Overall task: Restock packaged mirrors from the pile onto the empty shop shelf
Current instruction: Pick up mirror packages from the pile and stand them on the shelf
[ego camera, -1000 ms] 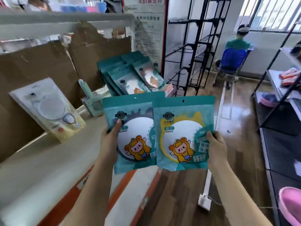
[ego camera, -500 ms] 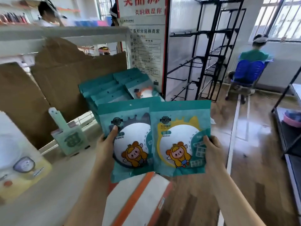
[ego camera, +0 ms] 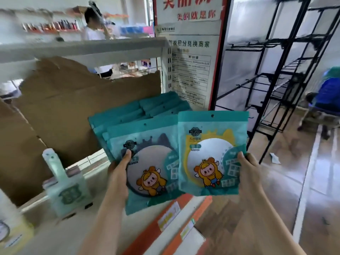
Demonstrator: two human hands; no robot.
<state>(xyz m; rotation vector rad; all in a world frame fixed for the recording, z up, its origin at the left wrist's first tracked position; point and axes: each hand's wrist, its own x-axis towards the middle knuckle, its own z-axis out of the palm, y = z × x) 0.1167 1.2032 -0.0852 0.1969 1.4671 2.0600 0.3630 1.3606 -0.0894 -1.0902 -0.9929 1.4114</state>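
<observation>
My left hand [ego camera: 118,173] grips a teal packaged mirror with a grey rim [ego camera: 147,162] by its left edge, thumb on the front. My right hand [ego camera: 247,169] grips a second teal packaged mirror with a yellow rim [ego camera: 209,153] by its right edge. The two packs are held upright side by side, the yellow one overlapping the grey one, just in front of a row of several teal mirror packs [ego camera: 139,113] standing on the white shelf [ego camera: 77,223].
Brown cardboard [ego camera: 77,100] backs the shelf. A pale green packaged item [ego camera: 64,188] stands left of my hands. An upper shelf board [ego camera: 82,48] runs overhead. Black wire racks [ego camera: 276,70] and a seated person [ego camera: 329,94] are to the right.
The view has swung right and closer to the standing teal packs. Both hands have carried the two mirror packs up toward that row, still gripping them the same way.
</observation>
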